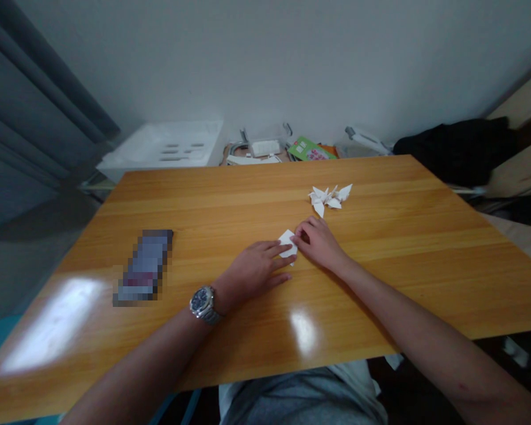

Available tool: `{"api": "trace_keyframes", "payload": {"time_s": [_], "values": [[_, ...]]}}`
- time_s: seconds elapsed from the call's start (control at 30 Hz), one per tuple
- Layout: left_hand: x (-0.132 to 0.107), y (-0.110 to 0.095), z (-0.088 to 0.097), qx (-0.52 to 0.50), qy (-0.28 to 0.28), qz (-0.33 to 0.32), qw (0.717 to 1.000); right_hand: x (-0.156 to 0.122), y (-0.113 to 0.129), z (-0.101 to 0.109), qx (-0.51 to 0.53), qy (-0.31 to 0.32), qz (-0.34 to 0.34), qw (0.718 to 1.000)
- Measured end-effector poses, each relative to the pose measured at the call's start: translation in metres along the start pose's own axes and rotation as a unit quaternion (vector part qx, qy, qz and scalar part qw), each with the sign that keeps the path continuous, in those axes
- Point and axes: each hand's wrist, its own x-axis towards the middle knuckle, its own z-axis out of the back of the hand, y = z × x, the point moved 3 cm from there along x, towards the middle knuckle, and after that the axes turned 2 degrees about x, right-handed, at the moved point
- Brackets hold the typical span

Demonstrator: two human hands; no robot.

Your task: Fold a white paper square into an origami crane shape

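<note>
From my end I've got the paper (287, 236) around the middle of the table (402, 224), between the near and far edges. Left hand (254, 268) is spread out with a couple of fingers across it, right hand (321, 245) is curled at its right side, but it's tiny in view so I can't tell if that's a real pinch. If the left slips, I'd bet on a crooked crease. Origami (334, 202) sits nearer the far edge, and a sloppy right-hand swing could knock it
</note>
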Motion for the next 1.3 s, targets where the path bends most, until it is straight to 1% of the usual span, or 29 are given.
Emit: {"api": "trace_keyframes", "payload": {"time_s": [0.33, 0.5, 0.63, 0.7, 0.83, 0.93, 1.1, 1.3], "values": [[-0.005, 0.003, 0.004, -0.043, 0.0, -0.021, 0.999, 0.0, 0.003, 0.003, -0.008, 0.0, 0.001, 1.0], [-0.006, 0.004, 0.004, -0.05, -0.001, -0.008, 0.999, -0.001, 0.004, 0.005, 0.001, 0.001, 0.007, 1.0], [-0.006, 0.004, 0.004, -0.051, -0.001, -0.007, 0.999, -0.002, 0.004, 0.013, 0.034, 0.025, 0.027, 0.999], [-0.006, 0.003, 0.004, -0.05, 0.002, -0.008, 0.999, -0.003, 0.003, 0.016, 0.029, 0.038, 0.032, 0.998], [-0.007, 0.004, 0.003, -0.052, 0.003, -0.004, 0.999, -0.004, 0.001, 0.017, 0.001, 0.047, 0.008, 0.999], [-0.008, 0.004, 0.002, -0.055, -0.007, -0.006, 0.998, -0.003, -0.002, 0.015, -0.006, 0.045, 0.005, 0.999], [-0.008, 0.004, 0.002, -0.054, 0.002, -0.004, 0.999, -0.004, -0.008, 0.013, -0.028, 0.031, 0.004, 0.999], [-0.007, 0.004, 0.004, -0.06, -0.005, -0.003, 0.998, 0.0, -0.011, 0.01, -0.057, -0.02, -0.016, 0.998]]}}
